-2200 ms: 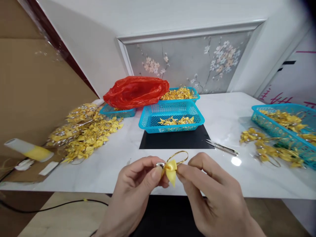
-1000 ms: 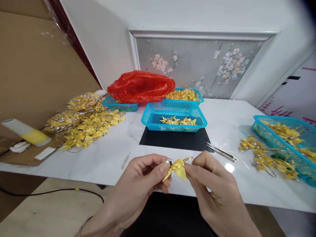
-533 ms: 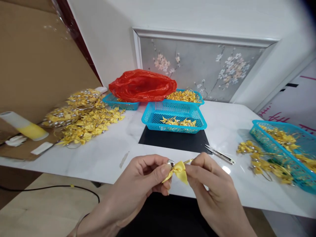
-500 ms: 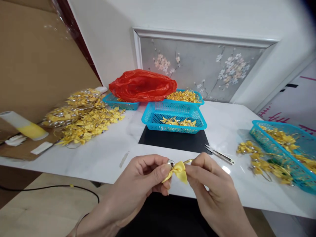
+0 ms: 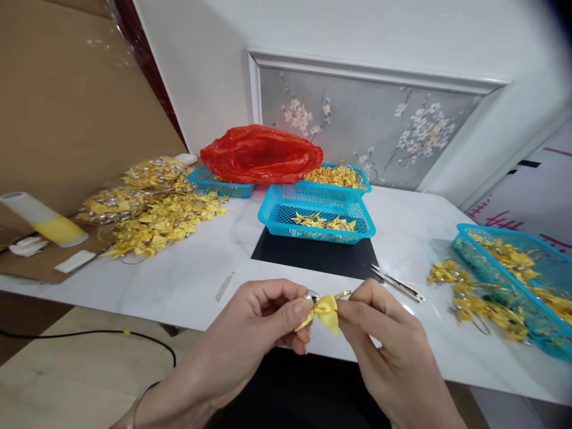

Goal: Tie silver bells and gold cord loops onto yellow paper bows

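Over the table's front edge, my left hand (image 5: 279, 319) pinches a yellow ribbon bow (image 5: 328, 312) at its left side. A small silver bell (image 5: 311, 295) shows above the left fingertips. My right hand (image 5: 384, 333) is closed at the bow's right side, its fingertips around a gold tie (image 5: 343, 294) that sticks out between the hands. How the tie joins the bow is partly hidden by my fingers. Beyond the hands, a blue basket (image 5: 315, 235) with several yellow bows in it stands on a black mat (image 5: 286, 253). Small metal snips (image 5: 397, 283) lie near my right hand.
Bows with silver bells form a heap (image 5: 156, 223) at left, beside a yellow-and-white roll (image 5: 49, 220). A red plastic bag (image 5: 263, 155) rests over baskets at the back. Another blue basket (image 5: 491, 262) stands at right, with loose bows (image 5: 473, 301) beside it.
The view has shifted slightly. Both hands keep their hold on the bow, and a little more of the gold tie shows between them.
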A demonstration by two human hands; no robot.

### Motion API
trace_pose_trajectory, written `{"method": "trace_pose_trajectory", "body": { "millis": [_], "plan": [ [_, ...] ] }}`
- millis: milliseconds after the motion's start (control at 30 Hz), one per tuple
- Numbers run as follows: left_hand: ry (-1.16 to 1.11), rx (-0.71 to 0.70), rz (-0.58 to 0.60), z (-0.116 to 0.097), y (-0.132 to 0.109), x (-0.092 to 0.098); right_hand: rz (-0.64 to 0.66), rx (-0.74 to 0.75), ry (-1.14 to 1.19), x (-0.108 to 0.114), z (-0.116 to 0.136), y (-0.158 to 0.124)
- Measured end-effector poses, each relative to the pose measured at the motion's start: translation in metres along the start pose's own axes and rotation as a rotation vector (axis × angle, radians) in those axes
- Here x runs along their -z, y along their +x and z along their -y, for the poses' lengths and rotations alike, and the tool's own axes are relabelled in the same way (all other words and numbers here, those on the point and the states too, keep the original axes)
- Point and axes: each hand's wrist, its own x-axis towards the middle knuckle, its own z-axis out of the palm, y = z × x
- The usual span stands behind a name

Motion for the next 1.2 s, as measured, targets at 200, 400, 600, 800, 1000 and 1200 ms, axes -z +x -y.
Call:
{"method": "trace_pose_trajectory", "body": {
  "millis": [200, 400, 600, 800, 1000, 1200],
  "plan": [
    [-0.007, 0.007, 0.012, -0.001, -0.001, -0.001, -0.006, 0.026, -0.013, -0.003, 0.004, 0.003],
    [-0.033, -0.032, 0.017, 0.003, -0.002, -0.001, 0.001, 0.034, -0.005, -0.005, 0.006, 0.003],
    [0.087, -0.19, -0.049, 0.009, -0.001, 0.0, 0.014, -0.039, 0.037, -0.009, 0.006, -0.001],
    [0.275, -0.315, -0.116, 0.008, -0.002, -0.001, -0.011, -0.026, 0.014, -0.01, 0.008, -0.001],
    [0.209, -0.369, 0.003, 0.006, -0.002, -0.001, -0.076, 0.027, -0.024, -0.013, 0.0, -0.005],
    [0.288, -0.294, -0.025, 0.003, 0.0, -0.004, -0.167, 0.059, -0.061, -0.018, -0.004, -0.006]
  ]
}}
